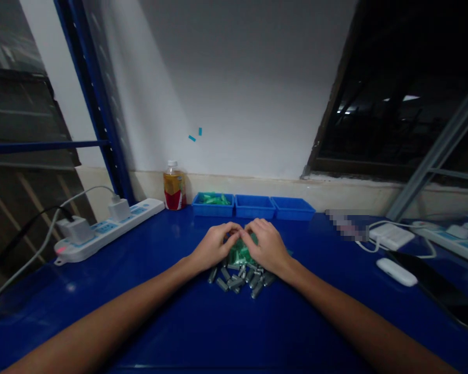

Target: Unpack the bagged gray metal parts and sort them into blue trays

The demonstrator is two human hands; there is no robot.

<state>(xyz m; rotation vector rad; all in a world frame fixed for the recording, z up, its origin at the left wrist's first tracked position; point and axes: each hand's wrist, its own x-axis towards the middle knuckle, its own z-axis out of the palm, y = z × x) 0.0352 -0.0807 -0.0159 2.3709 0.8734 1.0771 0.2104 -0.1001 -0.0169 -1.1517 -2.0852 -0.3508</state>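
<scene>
My left hand (215, 245) and my right hand (270, 247) meet at their fingertips above the middle of the blue table. Both are closed in a pinch, and what lies between the fingers is too small and hidden to name. Right below them is a pile of translucent green pieces (241, 255), partly covered by my hands. Closer to me, several short grey metallic cylinders (236, 283) lie loose in a heap. At the back, the left blue bin (213, 210) contains more green pieces (215, 199).
Two more blue bins, a middle one (255, 212) and a right one (294, 212), adjoin the first. A drink bottle (174, 187) stands left of them. Power strips (109, 228) and cables line the left. A white case (397, 271) and a dark phone (440, 291) lie right.
</scene>
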